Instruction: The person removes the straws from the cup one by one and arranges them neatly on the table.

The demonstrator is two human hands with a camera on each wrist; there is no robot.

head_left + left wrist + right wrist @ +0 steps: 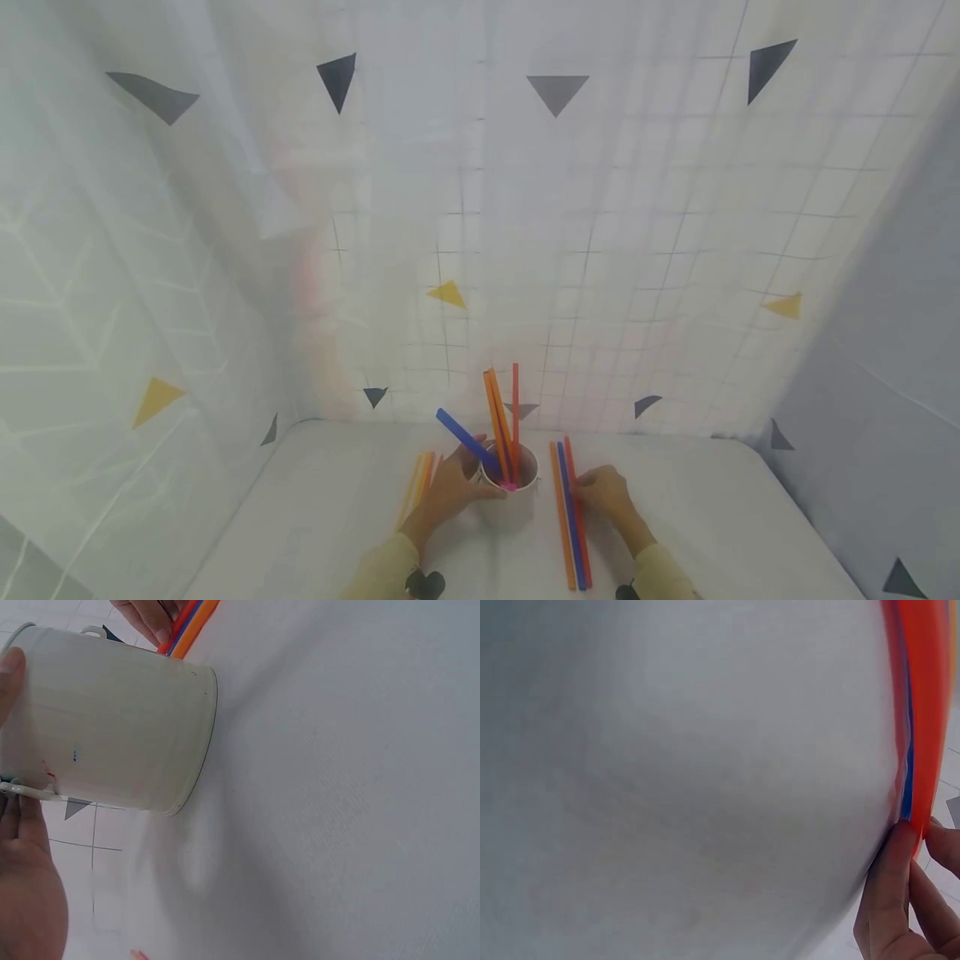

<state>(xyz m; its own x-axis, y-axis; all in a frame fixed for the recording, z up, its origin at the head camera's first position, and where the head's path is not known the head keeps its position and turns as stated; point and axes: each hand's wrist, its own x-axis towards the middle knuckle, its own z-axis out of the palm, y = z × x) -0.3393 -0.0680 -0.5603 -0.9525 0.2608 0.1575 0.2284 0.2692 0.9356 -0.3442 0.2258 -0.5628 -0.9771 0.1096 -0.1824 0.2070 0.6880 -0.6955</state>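
Observation:
A white pail (507, 505) with small side lugs stands upright on the table, holding several long sticks: orange sticks (497, 417), a red stick (516, 400) and a blue stick (459, 433) that leans left. My left hand (448, 492) grips the pail from its left side, thumb at the near rim. To the right, an orange stick (562, 517), a blue stick (572, 517) and a red stick (587, 550) lie side by side. At the red one, my right hand (606, 493) pinches with thumb and fingers; the right wrist view shows this red stick (928, 697) between them.
Several yellow and orange sticks (417, 483) lie left of the pail, partly behind the left forearm. The white table (300, 500) meets a hanging patterned curtain (630, 250) at the back, with more hanging cloth at both sides.

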